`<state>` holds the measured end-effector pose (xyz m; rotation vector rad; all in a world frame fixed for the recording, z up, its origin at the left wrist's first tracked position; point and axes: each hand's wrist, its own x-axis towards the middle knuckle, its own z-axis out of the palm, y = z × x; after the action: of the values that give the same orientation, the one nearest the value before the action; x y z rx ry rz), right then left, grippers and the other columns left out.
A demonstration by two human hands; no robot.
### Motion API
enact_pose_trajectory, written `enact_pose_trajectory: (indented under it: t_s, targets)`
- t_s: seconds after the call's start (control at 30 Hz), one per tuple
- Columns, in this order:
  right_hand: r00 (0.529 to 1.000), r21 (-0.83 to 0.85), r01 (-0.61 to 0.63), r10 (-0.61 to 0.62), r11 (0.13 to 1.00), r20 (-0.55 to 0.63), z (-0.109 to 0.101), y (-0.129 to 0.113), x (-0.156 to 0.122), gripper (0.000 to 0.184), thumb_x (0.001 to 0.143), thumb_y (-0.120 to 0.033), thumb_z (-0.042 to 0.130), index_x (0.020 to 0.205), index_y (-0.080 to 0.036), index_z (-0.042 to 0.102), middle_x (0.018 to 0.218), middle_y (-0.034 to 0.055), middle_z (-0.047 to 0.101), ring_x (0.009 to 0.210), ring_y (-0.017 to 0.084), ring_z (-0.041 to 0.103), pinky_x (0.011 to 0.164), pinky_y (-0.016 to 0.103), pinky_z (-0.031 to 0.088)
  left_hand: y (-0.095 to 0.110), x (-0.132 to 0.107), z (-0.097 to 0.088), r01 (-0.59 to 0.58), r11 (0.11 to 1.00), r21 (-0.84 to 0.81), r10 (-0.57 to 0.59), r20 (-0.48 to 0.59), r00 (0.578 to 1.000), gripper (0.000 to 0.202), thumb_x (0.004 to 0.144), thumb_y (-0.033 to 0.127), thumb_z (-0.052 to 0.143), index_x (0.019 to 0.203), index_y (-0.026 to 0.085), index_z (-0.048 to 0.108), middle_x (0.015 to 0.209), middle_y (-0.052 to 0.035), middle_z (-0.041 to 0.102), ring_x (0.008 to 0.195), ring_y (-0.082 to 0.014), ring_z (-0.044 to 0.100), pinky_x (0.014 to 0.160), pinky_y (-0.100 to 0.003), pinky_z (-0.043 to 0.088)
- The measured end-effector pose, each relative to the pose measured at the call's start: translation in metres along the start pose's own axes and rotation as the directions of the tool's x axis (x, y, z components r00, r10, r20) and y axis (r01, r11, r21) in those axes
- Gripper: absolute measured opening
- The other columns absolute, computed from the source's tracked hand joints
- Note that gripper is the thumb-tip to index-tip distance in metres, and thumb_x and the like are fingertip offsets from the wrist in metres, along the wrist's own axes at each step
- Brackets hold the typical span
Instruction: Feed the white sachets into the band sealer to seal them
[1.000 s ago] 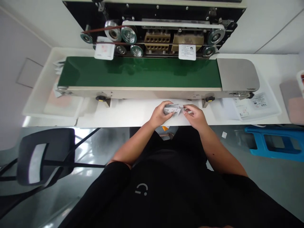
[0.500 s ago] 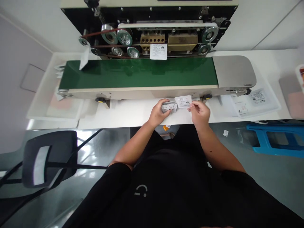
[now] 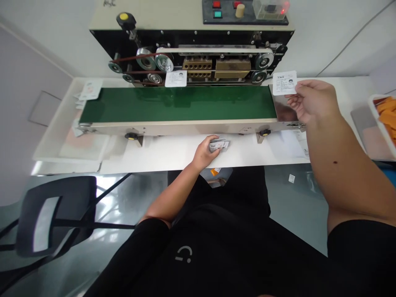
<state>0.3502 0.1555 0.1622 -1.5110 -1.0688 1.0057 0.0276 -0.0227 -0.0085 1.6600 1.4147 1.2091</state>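
My right hand (image 3: 318, 101) pinches a small white printed packet (image 3: 284, 83) by its right edge, above the metal plate (image 3: 283, 109) at the belt's right end. Below the belt, close to the table's front edge, my left hand (image 3: 204, 153) is closed around several similar packets (image 3: 217, 145), partly hidden by its fingers. A band sealing machine (image 3: 148, 18) with a green conveyor belt (image 3: 216, 103) stands in front of me. One packet (image 3: 176, 78) is upright at its rollers, left of the brass blocks. Another packet (image 3: 90, 89) lies at the belt's left end.
A white tray (image 3: 46, 154) with packets is under the belt's left end. At the right edge stands a white bin (image 3: 378, 119) of orange pieces. A black chair (image 3: 58, 214) is at my left. A small packet (image 3: 291, 178) lies on the floor.
My right hand has carried a packet up and right, from beside my left hand to the belt's right end. The packet at the rollers moved left; the one at the left end tipped further left.
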Motion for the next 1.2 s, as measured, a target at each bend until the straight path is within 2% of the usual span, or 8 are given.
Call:
enact_pose_trajectory:
  t_s: [0.3, 0.4, 0.47, 0.57, 0.73, 0.87, 1.07, 1.2]
  targets:
    - [0.981, -0.078, -0.115, 0.126, 0.99, 0.15, 0.081, -0.029, -0.002, 0.033, 0.107, -0.012, 0.055, 0.136, 0.005, 0.058, 0.1, 0.0138, 0.074, 0.051, -0.003, 0.056, 0.058, 0.013, 0.037, -0.002, 0.0, -0.001, 0.031, 1.0, 0.001, -0.031, 0.008, 0.999, 0.052, 0.087, 0.026, 0.08, 0.135, 0.022, 0.062, 0.132, -0.0119, 0.074, 0.121, -0.0278, 0.073, 0.107, -0.044, 0.059]
    - [0.978, -0.099, 0.209, -0.206, 0.973, 0.042, 0.08, -0.018, -0.028, 0.034, 0.104, -0.017, 0.059, 0.131, 0.003, 0.063, 0.111, 0.0105, 0.071, 0.053, -0.004, 0.056, 0.056, 0.012, 0.036, -0.001, 0.0, -0.002, 0.048, 0.999, -0.014, -0.048, 0.004, 0.999, 0.052, 0.087, 0.028, 0.081, 0.135, 0.022, 0.062, 0.133, -0.0118, 0.073, 0.121, -0.028, 0.073, 0.107, -0.044, 0.059]
    - [0.872, -0.131, 0.486, -0.49, 0.864, -0.005, 0.072, 0.002, -0.062, 0.029, 0.105, -0.02, 0.058, 0.127, -0.003, 0.068, 0.112, 0.0073, 0.07, 0.056, -0.003, 0.056, 0.055, 0.013, 0.04, -0.002, -0.001, -0.002, 0.045, 0.998, -0.036, -0.045, -0.003, 0.999, 0.051, 0.087, 0.03, 0.082, 0.134, 0.023, 0.063, 0.133, -0.011, 0.073, 0.121, -0.0276, 0.073, 0.106, -0.042, 0.059]
    - [0.742, -0.186, 0.669, -0.632, 0.72, 0.224, 0.063, 0.044, -0.12, 0.02, 0.106, -0.025, 0.062, 0.114, -0.013, 0.076, 0.096, 0.0044, 0.07, 0.07, 0.007, 0.062, 0.061, 0.02, 0.05, -0.003, -0.002, -0.003, 0.008, 0.996, -0.093, -0.009, -0.018, 1.0, 0.052, 0.087, 0.033, 0.083, 0.134, 0.024, 0.062, 0.133, -0.0103, 0.072, 0.123, -0.0268, 0.072, 0.108, -0.04, 0.058]
    - [0.777, -0.244, 0.514, -0.325, 0.823, 0.539, 0.071, 0.106, -0.172, 0.027, 0.098, -0.037, 0.068, 0.117, -0.021, 0.079, 0.111, 0.0076, 0.074, 0.09, 0.018, 0.069, 0.063, 0.026, 0.055, -0.005, -0.003, -0.003, -0.049, 0.99, -0.135, 0.049, -0.004, 0.999, 0.057, 0.088, 0.043, 0.085, 0.135, 0.023, 0.061, 0.133, -0.011, 0.072, 0.123, -0.0258, 0.072, 0.106, -0.038, 0.059]
    - [0.844, -0.202, 0.428, -0.31, 0.881, 0.437, 0.084, 0.133, -0.178, 0.029, 0.093, -0.04, 0.072, 0.115, -0.021, 0.077, 0.116, 0.0093, 0.071, 0.102, 0.021, 0.069, 0.069, 0.028, 0.061, -0.008, -0.004, -0.003, -0.064, 0.993, -0.099, 0.06, -0.046, 0.997, 0.06, 0.086, 0.048, 0.086, 0.134, 0.023, 0.061, 0.132, -0.0106, 0.071, 0.124, -0.0262, 0.072, 0.108, -0.039, 0.058]
    - [0.917, 0.02, 0.158, -0.154, 0.987, 0.367, 0.091, 0.161, -0.172, 0.029, 0.094, -0.048, 0.074, 0.093, -0.02, 0.07, 0.09, 0.0045, 0.069, 0.079, 0.017, 0.071, 0.076, 0.034, 0.065, -0.01, -0.004, -0.003, -0.067, 0.993, -0.094, 0.058, -0.089, 0.994, 0.062, 0.084, 0.044, 0.088, 0.135, 0.024, 0.06, 0.136, -0.0106, 0.07, 0.131, -0.0274, 0.069, 0.114, -0.041, 0.056]
    - [0.94, 0.032, 0.189, -0.19, 0.981, 0.282, 0.08, 0.153, -0.167, 0.033, 0.094, -0.052, 0.077, 0.098, -0.02, 0.071, 0.085, 0.0029, 0.069, 0.076, 0.016, 0.072, 0.075, 0.032, 0.064, -0.007, -0.004, -0.003, -0.033, 0.997, -0.068, 0.027, -0.079, 0.996, 0.059, 0.084, 0.038, 0.088, 0.134, 0.023, 0.06, 0.136, -0.0108, 0.07, 0.13, -0.0279, 0.069, 0.113, -0.042, 0.056]
